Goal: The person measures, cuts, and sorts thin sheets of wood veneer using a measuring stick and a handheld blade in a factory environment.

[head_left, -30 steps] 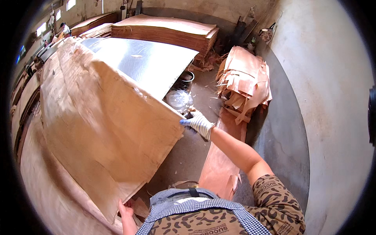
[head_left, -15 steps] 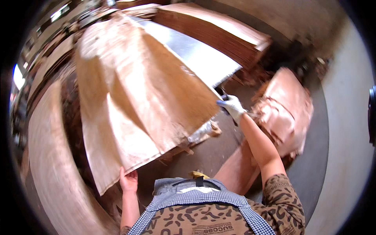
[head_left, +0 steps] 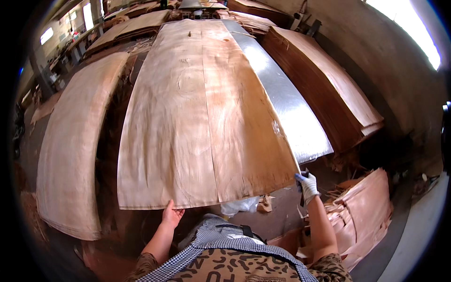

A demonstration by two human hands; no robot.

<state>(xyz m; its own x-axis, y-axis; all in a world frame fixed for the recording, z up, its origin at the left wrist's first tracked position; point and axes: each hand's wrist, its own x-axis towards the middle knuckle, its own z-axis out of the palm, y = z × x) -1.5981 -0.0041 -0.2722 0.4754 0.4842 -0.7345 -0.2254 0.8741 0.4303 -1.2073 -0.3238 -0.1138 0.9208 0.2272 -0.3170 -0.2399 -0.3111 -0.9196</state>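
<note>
Workshop bay w/ concrete wall on the right and stacks of veneer all round; long shiny steel-topped counter (head_left: pixel 291 117) runs away from the person down the middle. Large thin tan wood veneer sheet (head_left: pixel 202 117) lies spread over the counter, near edge overhanging toward the person, a lengthwise split/seam visible right of centre. Bare left hand (head_left: pixel 171 215) is under the near edge, fingers spread open, palm propping the sheet from below, no pinch. White-gloved right hand (head_left: pixel 307 185) is closed on the near-right corner, sheet pinched betw thumb and fingers. Judgement: step in hand looks like squaring the sheet on the counter. To do it well: keep both hands level so the near edge doesn't sag or twist; sheet is thin and floppy and prob tears along the grain, esp at that seam. Support w/ flat palm rather than fingertips on the left; don't yank from the right corner alone. Push along the grain, not across. Left edge currently hangs off the counter toward the pale curved veneer stack (head_left: pixel 75 155); right strip of steel is bare, so a shift to the right seems needed. Reddish-brown veneer pile (head_left: pixel 324 89) sits right of the counter, broken veneer scraps (head_left: pixel 361 211) on the floor by the right arm; watch footing and snagging there.
</note>
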